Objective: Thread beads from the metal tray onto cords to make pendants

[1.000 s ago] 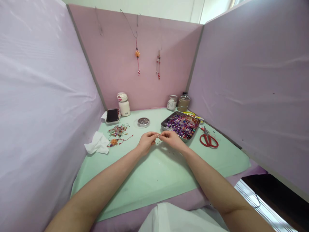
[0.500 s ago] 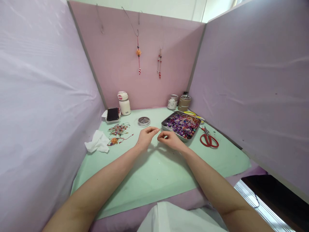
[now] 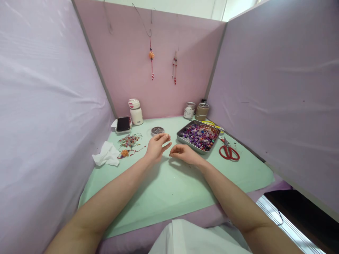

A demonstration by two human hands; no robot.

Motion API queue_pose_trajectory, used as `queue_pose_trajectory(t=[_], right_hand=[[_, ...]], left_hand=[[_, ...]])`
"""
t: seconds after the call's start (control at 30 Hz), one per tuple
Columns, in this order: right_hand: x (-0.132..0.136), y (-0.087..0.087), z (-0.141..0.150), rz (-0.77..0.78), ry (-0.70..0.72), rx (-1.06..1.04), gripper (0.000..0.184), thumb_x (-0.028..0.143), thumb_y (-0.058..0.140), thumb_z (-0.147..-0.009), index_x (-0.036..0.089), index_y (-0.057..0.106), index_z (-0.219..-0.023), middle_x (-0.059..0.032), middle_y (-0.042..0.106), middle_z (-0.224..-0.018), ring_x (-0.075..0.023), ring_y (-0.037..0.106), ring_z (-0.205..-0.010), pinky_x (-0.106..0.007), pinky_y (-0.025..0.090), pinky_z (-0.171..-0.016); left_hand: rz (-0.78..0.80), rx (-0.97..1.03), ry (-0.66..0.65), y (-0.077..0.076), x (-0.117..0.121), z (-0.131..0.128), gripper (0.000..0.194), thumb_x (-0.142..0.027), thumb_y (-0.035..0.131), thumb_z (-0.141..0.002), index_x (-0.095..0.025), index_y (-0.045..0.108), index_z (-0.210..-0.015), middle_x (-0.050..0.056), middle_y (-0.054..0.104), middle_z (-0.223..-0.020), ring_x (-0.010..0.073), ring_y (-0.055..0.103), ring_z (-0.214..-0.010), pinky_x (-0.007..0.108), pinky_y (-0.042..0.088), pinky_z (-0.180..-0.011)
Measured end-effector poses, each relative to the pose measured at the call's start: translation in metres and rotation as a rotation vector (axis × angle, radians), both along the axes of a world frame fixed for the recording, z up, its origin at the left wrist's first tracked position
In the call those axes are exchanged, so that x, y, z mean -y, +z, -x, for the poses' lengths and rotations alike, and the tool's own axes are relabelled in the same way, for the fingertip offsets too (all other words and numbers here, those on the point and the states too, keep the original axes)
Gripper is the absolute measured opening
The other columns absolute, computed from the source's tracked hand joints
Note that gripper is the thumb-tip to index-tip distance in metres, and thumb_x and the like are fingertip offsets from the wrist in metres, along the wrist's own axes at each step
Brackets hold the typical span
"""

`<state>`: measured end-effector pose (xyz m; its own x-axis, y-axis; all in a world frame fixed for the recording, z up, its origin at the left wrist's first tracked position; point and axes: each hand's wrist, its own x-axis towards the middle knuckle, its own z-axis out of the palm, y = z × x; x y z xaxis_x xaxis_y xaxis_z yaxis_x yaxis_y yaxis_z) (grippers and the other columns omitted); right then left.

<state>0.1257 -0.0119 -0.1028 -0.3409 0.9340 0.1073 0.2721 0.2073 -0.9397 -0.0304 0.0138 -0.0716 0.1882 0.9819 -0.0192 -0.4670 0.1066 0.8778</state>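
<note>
My left hand (image 3: 156, 146) is raised over the middle of the green cloth, fingertips pinched together at the top and a lower finger held apart from them. Whatever it pinches is too small to make out. Just to its right, my right hand (image 3: 183, 153) has thumb and forefinger closed near the cloth, on something tiny that I cannot make out. Behind the right hand stands a metal tray (image 3: 182, 140) heaped with purple and mixed beads and tangled thread. A small round dish (image 3: 158, 131) of dark little pieces sits behind my left hand.
Red-handled scissors (image 3: 229, 153) lie right of the tray, yellow-handled ones (image 3: 212, 124) behind it. Beaded strings (image 3: 130, 140), an orange bead ornament (image 3: 124, 153) and a tissue (image 3: 106, 154) lie left. A white bottle (image 3: 136, 115) and two cans (image 3: 189, 110) stand behind. Bead pendants (image 3: 151, 55) hang from hooks.
My left hand has moved left and slightly up, away from the right one, with its lower finger more apart. The right hand has shifted a little left and down.
</note>
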Motion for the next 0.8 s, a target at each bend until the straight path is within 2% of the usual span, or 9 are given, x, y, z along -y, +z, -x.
queue_pose_trajectory(t=[0.13,0.3,0.53,0.8], right_hand=[[0.003,0.002,0.001,0.027,0.038,-0.064,0.024,0.036,0.067,-0.068,0.016,0.063,-0.081,-0.0029,0.063,-0.079,-0.0140,0.056,-0.074,-0.029,0.043,-0.073],[0.006,0.005,0.004,0.096,-0.008,-0.082,0.023,0.035,0.066,-0.068,0.016,0.061,-0.079,-0.0017,0.062,-0.077,-0.0121,0.054,-0.069,-0.027,0.042,-0.068],[0.004,0.002,0.004,0.157,-0.053,-0.079,0.022,0.033,0.067,-0.065,0.015,0.061,-0.076,0.0000,0.060,-0.070,-0.0094,0.050,-0.060,-0.024,0.038,-0.059],[0.001,-0.002,0.000,0.131,-0.043,-0.073,0.026,0.035,0.068,-0.065,0.016,0.063,-0.082,-0.0030,0.065,-0.080,-0.0121,0.057,-0.070,-0.027,0.043,-0.069]], left_hand=[[0.079,0.102,-0.068,0.006,-0.002,0.006,0.024,-0.025,0.076,-0.065,-0.016,0.058,-0.078,0.004,0.065,-0.089,0.0203,0.063,-0.092,0.045,0.049,-0.087],[0.096,0.150,-0.079,0.012,-0.004,0.009,0.018,-0.020,0.071,-0.071,-0.016,0.055,-0.079,0.003,0.066,-0.081,0.0172,0.065,-0.086,0.045,0.048,-0.090],[0.070,0.124,-0.071,0.006,-0.004,0.006,0.017,-0.020,0.070,-0.073,-0.016,0.055,-0.081,0.003,0.067,-0.079,0.0160,0.067,-0.081,0.043,0.047,-0.091],[0.053,0.101,-0.072,0.001,-0.007,0.007,0.021,-0.024,0.071,-0.071,-0.016,0.055,-0.083,0.005,0.068,-0.083,0.0188,0.067,-0.087,0.044,0.047,-0.090]])
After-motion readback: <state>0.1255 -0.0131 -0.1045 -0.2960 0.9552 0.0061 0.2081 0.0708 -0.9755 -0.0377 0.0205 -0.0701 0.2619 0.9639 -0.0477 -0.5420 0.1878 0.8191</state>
